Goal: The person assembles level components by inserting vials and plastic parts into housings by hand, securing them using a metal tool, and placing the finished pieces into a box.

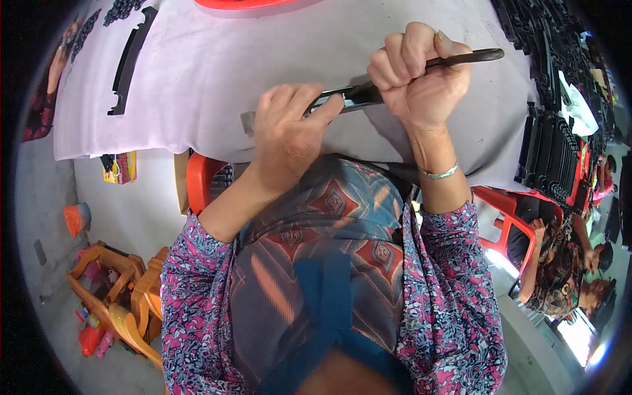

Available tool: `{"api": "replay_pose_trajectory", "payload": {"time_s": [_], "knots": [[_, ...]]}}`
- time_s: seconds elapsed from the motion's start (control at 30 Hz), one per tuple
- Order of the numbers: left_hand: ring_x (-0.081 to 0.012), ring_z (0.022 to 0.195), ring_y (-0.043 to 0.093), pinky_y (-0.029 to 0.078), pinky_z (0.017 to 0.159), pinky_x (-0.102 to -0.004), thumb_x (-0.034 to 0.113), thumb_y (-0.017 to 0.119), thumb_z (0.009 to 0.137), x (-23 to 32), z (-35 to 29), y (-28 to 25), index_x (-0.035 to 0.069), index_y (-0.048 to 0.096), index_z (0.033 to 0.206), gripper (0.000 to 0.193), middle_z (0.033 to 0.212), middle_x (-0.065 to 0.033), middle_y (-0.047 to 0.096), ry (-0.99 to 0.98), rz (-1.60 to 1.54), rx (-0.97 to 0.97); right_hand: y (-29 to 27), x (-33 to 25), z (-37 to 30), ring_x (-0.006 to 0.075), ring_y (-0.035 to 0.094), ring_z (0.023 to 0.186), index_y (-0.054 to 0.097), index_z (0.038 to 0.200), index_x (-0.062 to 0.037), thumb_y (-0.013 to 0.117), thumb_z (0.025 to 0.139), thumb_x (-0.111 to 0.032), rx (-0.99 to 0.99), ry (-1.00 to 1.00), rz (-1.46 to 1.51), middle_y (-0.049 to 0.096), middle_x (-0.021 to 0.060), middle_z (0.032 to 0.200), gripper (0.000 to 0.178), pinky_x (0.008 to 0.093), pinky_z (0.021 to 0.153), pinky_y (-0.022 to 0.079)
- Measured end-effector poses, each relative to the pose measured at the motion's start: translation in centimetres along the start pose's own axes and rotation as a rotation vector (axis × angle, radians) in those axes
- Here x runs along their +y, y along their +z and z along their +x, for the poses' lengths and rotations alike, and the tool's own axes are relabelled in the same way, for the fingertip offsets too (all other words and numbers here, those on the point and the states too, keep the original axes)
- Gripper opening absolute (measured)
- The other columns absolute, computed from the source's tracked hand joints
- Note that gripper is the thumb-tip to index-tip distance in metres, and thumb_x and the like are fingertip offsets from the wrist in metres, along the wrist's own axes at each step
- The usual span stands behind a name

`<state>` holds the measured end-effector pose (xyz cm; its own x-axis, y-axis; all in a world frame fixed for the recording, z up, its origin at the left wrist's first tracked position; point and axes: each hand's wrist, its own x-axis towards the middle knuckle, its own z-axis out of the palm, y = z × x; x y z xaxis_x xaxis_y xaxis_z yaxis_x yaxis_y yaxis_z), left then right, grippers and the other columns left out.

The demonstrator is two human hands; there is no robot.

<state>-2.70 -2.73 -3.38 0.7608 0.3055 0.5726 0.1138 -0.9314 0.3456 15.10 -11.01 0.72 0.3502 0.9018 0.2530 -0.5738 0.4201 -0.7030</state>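
Observation:
My left hand (289, 128) is closed round a long black plastic piece (322, 102) with a pale, shiny face, held above the cloth-covered table. A greyish end pokes out past its left side. In my right hand (421, 79) is a dark hand tool with a curved handle (484, 56). The fingers wrap round that handle, and its working end meets the black piece between my hands. Whether the tool is a pair of scissors or pliers I cannot tell, since my fingers cover much of it. A notched black plastic strip (131, 62) lies on the table to the left.
A pale cloth (217, 72) covers the table. A red basin (247, 3) stands at the far edge. Stacked black strips (550, 155) line the right side, with a red chair (503, 217) below. Other people (559, 263) sit at right; a wooden chair (112, 296) stands lower left.

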Motion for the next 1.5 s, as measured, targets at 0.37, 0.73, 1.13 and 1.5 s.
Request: {"api": "replay_pose_trajectory", "payload": {"time_s": [0.37,0.73,1.13,1.5], "knots": [[-0.0228,0.087,0.06,0.044,0.082,-0.0371,0.008,0.066,0.075,0.2,0.1,-0.1,0.012,0.071,0.098,0.024,0.097,-0.0047,0.063,0.018,-0.022,0.016,-1.0,-0.1,-0.4,0.0112,0.018,0.051,0.033,0.062,-0.0104,0.039,0.093,-0.043,0.001,0.016,-0.028,0.026,-0.0019,0.056,0.045,0.029,0.047,0.016],[-0.0236,0.088,0.059,0.044,0.083,-0.0378,0.008,0.066,0.076,0.0,0.0,-0.1,0.012,0.071,0.097,0.022,0.098,-0.0046,0.063,0.017,-0.021,0.012,-0.5,0.6,-0.2,0.0106,0.017,0.051,0.035,0.063,-0.0095,0.04,0.092,-0.046,0.023,-0.011,-0.036,0.027,-0.0023,0.055,0.047,0.0283,0.046,0.016],[-0.0236,0.088,0.059,0.045,0.082,-0.0387,0.006,0.069,0.073,0.2,0.1,0.0,0.013,0.07,0.097,0.025,0.098,-0.004,0.063,0.02,-0.023,0.018,-1.3,0.5,-0.2,0.0103,0.016,0.049,0.036,0.062,-0.009,0.04,0.092,-0.046,-0.031,-0.007,-0.016,0.028,-0.0017,0.054,0.048,0.0287,0.044,0.015],[-0.0244,0.087,0.059,0.044,0.083,-0.0396,0.004,0.071,0.071,-0.1,-0.3,-0.1,0.01,0.071,0.098,0.028,0.099,-0.0063,0.062,0.049,-0.05,0.038,-0.1,1.2,-0.1,0.0097,0.016,0.048,0.033,0.063,-0.0102,0.025,0.095,-0.056,0.045,-0.031,-0.039,0.024,-0.0024,0.054,0.057,0.029,0.045,0.014]]}}
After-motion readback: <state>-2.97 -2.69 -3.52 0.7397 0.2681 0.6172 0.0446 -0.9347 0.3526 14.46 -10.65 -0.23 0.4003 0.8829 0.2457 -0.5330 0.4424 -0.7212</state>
